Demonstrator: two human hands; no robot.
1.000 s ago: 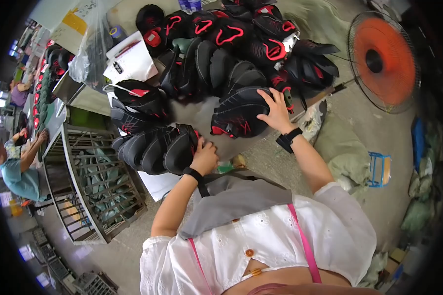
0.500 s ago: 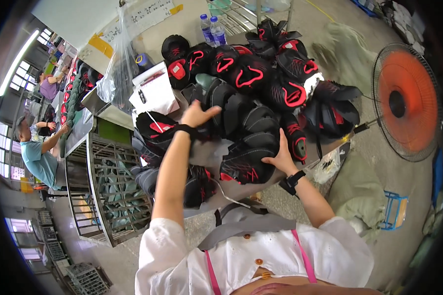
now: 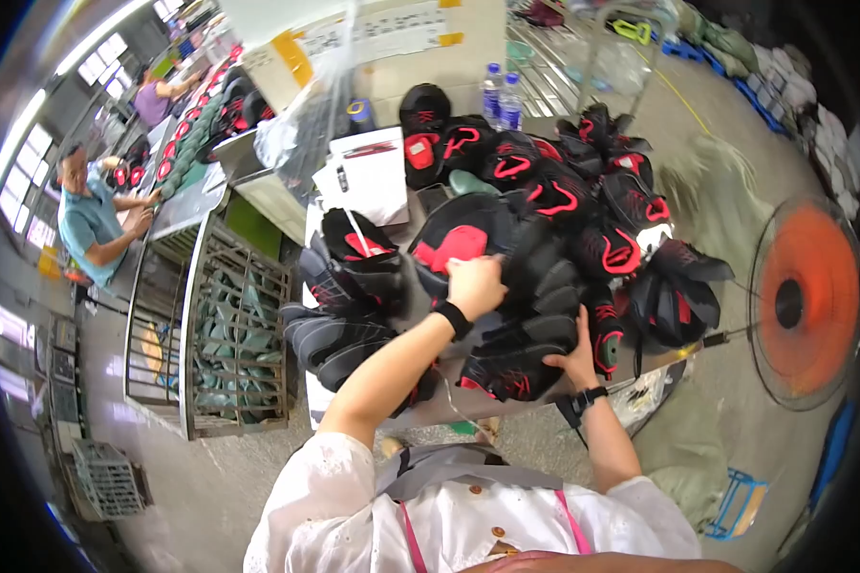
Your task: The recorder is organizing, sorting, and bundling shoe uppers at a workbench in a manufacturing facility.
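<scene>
Gripping 1 blk/red shoe upper [image 3: 435,234] w/ L hand [image 3: 476,286], touching 1 stack of blk uppers [image 3: 516,366] w/ R hand [image 3: 575,361] spread wide. Also got 2 bottles [image 3: 491,97], 1 orange fan [image 3: 805,306].

Found a narrow strip of bare tabletop [image 3: 457,374] between the left shoe stack [image 3: 334,336] and the right shoe stack [image 3: 521,358], crossed by the left forearm [image 3: 387,372]; met a red-trimmed shoe heap [image 3: 554,198] across the far side, papers [image 3: 373,181] at its left, bottles [image 3: 500,103] behind, a fan [image 3: 801,306] off the right end.
</scene>
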